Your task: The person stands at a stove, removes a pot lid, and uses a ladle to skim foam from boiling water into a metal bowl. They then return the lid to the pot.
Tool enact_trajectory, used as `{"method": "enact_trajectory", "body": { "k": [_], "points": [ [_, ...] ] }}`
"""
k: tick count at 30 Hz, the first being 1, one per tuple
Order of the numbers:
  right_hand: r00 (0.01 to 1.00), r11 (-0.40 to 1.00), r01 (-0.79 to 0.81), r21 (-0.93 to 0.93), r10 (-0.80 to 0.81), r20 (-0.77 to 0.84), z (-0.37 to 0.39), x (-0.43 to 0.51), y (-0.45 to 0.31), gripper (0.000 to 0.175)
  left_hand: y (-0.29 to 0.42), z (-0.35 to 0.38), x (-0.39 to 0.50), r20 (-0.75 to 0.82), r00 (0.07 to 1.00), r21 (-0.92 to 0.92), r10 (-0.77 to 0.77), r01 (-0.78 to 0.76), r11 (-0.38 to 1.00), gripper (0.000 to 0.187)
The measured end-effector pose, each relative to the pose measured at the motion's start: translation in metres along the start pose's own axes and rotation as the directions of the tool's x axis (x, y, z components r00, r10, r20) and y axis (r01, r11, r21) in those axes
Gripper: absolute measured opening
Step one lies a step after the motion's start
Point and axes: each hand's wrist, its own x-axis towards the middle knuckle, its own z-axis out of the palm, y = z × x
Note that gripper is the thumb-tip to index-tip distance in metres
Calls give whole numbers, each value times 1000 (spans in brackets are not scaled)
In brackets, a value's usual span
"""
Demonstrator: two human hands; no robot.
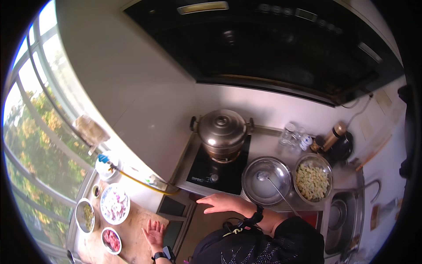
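Note:
My left hand (154, 232), palm up with the fingers apart, is over the right edge of a wooden board (141, 217), holding nothing. Near it are a bowl of raw red meat (111, 241), a bowl of sliced onion (115, 204) and a metal bowl of chopped green food (86, 216). My right hand (214, 202) reaches across my front, empty, with fingers apart, just below the hob's front edge. A lidded steel pot (222, 132) stands on the black hob (214, 175). Right of the hob, a steel bowl (267, 184) holds whitish liquid and a ladle (277, 189).
A metal bowl of pale diced food (312, 181) sits beside the sink (341, 224). Glass jars (287, 132) and a copper-coloured flask (334, 135) stand by the back wall. A range hood (263, 49) overhangs the hob. A yellow hose (145, 184) runs left of the hob.

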Motion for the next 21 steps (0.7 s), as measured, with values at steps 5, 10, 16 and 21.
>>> {"method": "enact_trajectory", "body": {
  "k": [5,10,16,21],
  "points": [
    [991,996,64,-69,-72,-116,-17,6,-8,48,-1,9,-4,60,998,-1,-22,22,1000,58],
    [989,993,-36,-110,19,-149,-40,4,-7,50,-4,15,-8,71,997,-32,-10,12,999,57],
    [965,984,-174,23,175,-196,-60,6,-5,51,-5,15,-7,103,995,-115,11,1,993,57],
    [952,986,-166,-35,151,-268,-72,11,-1,52,-6,12,-7,107,994,-105,28,-16,994,60]
  ]
}}
